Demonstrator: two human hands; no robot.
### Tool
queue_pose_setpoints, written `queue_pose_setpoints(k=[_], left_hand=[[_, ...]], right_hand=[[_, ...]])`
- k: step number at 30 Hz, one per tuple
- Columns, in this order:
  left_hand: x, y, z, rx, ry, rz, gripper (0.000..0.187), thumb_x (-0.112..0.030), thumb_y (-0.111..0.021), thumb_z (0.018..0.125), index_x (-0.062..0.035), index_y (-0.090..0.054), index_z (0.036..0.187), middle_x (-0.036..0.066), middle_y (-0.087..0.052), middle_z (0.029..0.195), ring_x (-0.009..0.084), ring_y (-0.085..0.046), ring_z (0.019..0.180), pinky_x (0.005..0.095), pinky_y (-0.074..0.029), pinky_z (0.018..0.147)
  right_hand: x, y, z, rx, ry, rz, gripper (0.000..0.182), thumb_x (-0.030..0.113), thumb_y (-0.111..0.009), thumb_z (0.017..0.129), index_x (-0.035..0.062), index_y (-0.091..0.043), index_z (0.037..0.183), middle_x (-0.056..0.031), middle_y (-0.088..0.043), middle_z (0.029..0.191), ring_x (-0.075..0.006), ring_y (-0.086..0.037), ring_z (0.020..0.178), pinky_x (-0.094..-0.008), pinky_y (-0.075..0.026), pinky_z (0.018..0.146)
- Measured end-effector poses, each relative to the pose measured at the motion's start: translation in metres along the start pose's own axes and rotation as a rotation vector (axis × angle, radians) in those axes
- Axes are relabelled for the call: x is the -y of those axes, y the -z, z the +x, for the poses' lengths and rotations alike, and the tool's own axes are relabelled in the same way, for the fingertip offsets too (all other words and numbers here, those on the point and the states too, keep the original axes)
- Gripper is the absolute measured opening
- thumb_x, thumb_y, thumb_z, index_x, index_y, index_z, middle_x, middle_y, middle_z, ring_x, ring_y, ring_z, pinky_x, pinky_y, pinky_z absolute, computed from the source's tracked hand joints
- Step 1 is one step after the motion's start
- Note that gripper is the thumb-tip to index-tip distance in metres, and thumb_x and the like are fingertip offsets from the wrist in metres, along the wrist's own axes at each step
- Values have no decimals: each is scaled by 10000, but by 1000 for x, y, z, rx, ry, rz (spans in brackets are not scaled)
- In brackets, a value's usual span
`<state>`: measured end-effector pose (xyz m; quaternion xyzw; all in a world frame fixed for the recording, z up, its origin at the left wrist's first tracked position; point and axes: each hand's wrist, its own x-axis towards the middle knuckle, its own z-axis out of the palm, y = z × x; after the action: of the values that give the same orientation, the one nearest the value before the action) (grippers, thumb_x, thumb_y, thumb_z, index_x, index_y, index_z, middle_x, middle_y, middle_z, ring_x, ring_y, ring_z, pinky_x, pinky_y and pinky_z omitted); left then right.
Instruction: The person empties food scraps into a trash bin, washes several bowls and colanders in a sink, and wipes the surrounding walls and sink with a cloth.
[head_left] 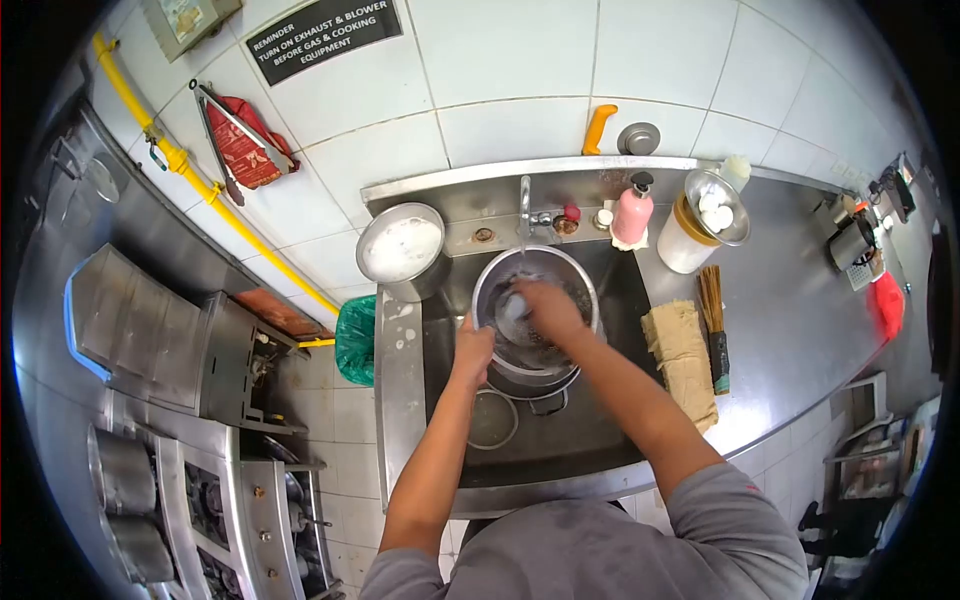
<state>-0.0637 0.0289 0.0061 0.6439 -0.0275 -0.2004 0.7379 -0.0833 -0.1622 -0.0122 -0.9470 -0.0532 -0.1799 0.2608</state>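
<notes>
A round steel bowl sits in the sink under the tap, which runs water into it. My left hand grips the bowl's near left rim. Reaching inside the bowl, my right hand presses a pale scrubbing pad against the inner wall. A second steel vessel lies under the bowl, its edge showing below. A small round strainer ring rests on the sink floor.
A steel pot with foamy water stands on the sink's left corner. A pink soap bottle, a lidded tub with white balls, a folded brown cloth and a brush are on the right counter. Green bag hangs at left.
</notes>
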Motion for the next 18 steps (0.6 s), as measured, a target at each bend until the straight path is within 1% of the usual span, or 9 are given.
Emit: queue_pose_setpoints(k=[4, 6, 9, 11, 12, 14, 15, 16, 18], left_hand=[[-4, -7, -1, -71, -52, -25, 509, 37, -417, 781, -29, -546, 1269, 88, -637, 982, 151, -587, 779, 266, -474, 658], [-3, -15, 8, -94, -79, 45, 481, 35, -423, 790, -30, -563, 1245, 73, -638, 919, 139, -588, 746, 276, -479, 645], [6, 1, 7, -88, -108, 26, 447, 31, -436, 799, -30, -585, 1216, 60, -644, 870, 126, -590, 705, 288, -486, 623], [-7, 14, 0, -60, -95, -161, 413, 19, -463, 800, -23, -596, 1189, 46, -644, 871, 121, -578, 677, 289, -483, 593], [-2, 14, -5, -60, -89, -160, 413, 19, -463, 800, -23, -596, 1189, 46, -644, 871, 121, -578, 677, 289, -483, 593], [10, 6, -11, -53, -64, -52, 396, 6, -473, 807, -32, -595, 1182, 44, -639, 843, 116, -575, 672, 289, -477, 581], [17, 1, -10, -30, -26, -12, 401, -4, -474, 809, -43, -590, 1191, 38, -624, 809, 109, -557, 651, 281, -450, 555], [-5, -14, -21, -37, 113, 160, 405, 21, -471, 785, -31, -584, 1170, 43, -632, 905, 120, -546, 720, 281, -454, 640], [24, -8, 3, -123, 86, 161, 416, 22, -476, 768, -36, -607, 1159, 36, -627, 848, 121, -523, 670, 277, -431, 603]], right_hand=[[5, 14, -3, -68, -2, 33, 476, -75, -558, 693, 54, -593, 1150, -157, -613, 1195, -341, -567, 1125, -429, -438, 984], [27, -2, -8, -44, 39, 217, 542, -79, -568, 664, 51, -579, 1190, -173, -578, 1247, -354, -541, 1158, -414, -426, 1003], [36, 3, -19, 107, 75, 220, 501, -45, -596, 669, 64, -599, 1158, -180, -599, 1207, -363, -561, 1125, -420, -442, 981], [10, 18, -34, 483, 190, 135, 473, -19, -617, 668, 66, -610, 1133, -180, -624, 1153, -376, -572, 1098, -419, -439, 979], [3, 24, -34, 485, 185, 138, 473, -19, -617, 668, 66, -610, 1133, -180, -624, 1153, -376, -572, 1098, -419, -439, 979], [-12, 35, -16, 397, -48, -161, 450, 4, -623, 679, 63, -611, 1125, -176, -636, 1126, -378, -577, 1085, -427, -441, 968], [-8, 32, -11, 117, 27, -162, 432, 33, -631, 697, 71, -613, 1127, -161, -644, 1103, -359, -581, 1078, -436, -447, 954], [1, 20, -6, 111, 26, -169, 432, 33, -631, 697, 71, -613, 1127, -161, -644, 1103, -359, -581, 1078, -436, -447, 954], [23, -16, -15, -68, 87, 192, 416, 77, -658, 706, 78, -618, 1121, -155, -639, 1085, -335, -585, 1068, -443, -450, 940]])
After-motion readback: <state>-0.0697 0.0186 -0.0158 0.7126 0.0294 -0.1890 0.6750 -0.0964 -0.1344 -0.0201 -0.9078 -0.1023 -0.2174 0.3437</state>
